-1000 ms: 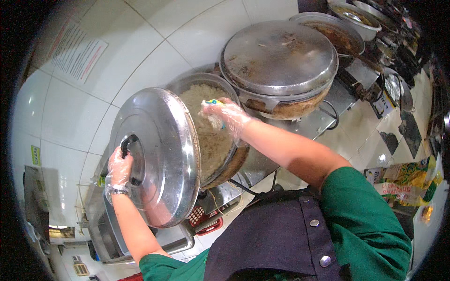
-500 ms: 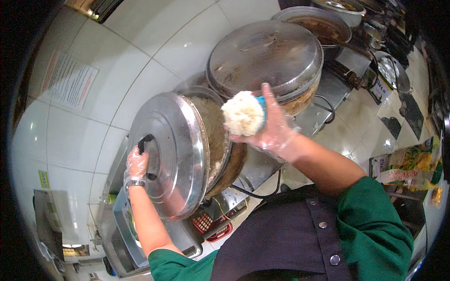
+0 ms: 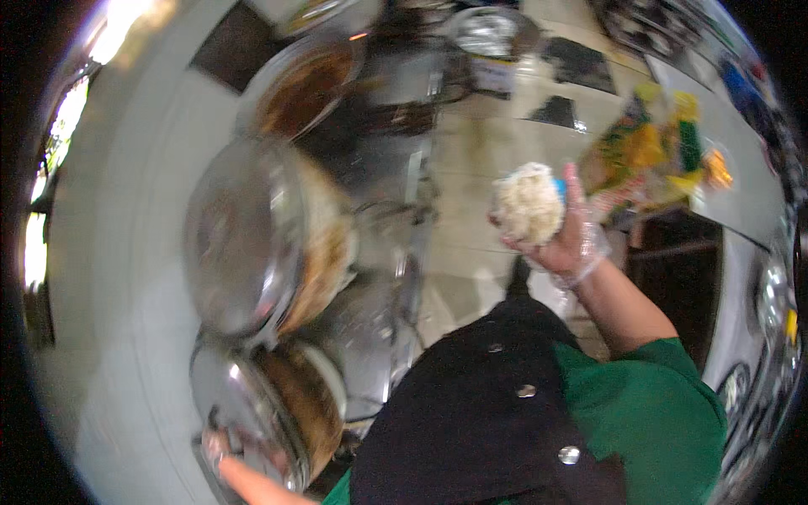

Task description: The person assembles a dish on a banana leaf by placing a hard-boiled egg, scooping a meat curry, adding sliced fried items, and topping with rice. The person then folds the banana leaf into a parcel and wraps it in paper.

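Observation:
My right hand (image 3: 577, 234), in a clear plastic glove, is closed around a small blue cup (image 3: 560, 187). White cooked rice (image 3: 528, 204) is heaped over the cup and hides most of it. At the lower left, my left hand (image 3: 215, 446) is at the dark handle of a round metal pot lid (image 3: 240, 404); blur softens its fingers, but they look closed on the handle. That lid lies on or against a big pot (image 3: 307, 408) with browned sides, and I see no rice inside from here.
Beyond it stands another large lidded pot (image 3: 324, 252) on the metal counter (image 3: 370, 316). A wide pan of brown food (image 3: 307, 93) sits farther off. Yellow-green bags (image 3: 627, 147) are at the right, near a pale table (image 3: 741, 181). Dark mats (image 3: 581, 66) lie on the tiled floor.
My view has swung right, so the pots now sit farther left. The lid, earlier tilted off the rice pot, is now down over it. My right hand has carried the cup of rice away from the pots.

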Demonstrator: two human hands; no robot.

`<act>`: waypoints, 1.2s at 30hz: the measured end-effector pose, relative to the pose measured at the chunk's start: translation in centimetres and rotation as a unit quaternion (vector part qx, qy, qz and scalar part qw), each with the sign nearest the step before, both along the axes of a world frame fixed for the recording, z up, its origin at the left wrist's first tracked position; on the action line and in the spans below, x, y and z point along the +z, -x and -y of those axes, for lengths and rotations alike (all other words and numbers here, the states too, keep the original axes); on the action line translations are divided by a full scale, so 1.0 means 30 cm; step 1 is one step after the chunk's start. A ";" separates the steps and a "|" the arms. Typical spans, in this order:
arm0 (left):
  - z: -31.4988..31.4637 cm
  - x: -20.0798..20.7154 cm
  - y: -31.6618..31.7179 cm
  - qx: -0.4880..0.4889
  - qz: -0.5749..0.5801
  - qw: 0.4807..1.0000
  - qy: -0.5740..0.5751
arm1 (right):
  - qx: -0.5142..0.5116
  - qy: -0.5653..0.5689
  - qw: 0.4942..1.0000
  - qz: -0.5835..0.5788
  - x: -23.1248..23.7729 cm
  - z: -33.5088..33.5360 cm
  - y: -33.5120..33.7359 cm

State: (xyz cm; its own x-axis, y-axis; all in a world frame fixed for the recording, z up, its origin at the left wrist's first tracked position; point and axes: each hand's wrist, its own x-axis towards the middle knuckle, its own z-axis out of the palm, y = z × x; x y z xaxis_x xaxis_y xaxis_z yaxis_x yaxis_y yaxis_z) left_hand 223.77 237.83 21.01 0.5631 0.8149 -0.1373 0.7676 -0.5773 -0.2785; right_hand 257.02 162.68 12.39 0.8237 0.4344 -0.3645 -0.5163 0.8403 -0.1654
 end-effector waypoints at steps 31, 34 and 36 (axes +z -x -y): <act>2.696 -0.628 -3.074 -0.532 -0.038 0.651 0.541 | -0.582 0.117 0.804 -0.024 0.107 1.570 -0.916; 2.982 -0.597 -3.223 -0.594 -0.209 0.577 0.520 | -0.674 0.127 0.727 -0.042 0.081 1.615 -0.853; 3.146 -0.600 -3.324 -0.649 -0.275 0.533 0.468 | -0.714 0.118 0.686 -0.071 0.053 1.629 -0.823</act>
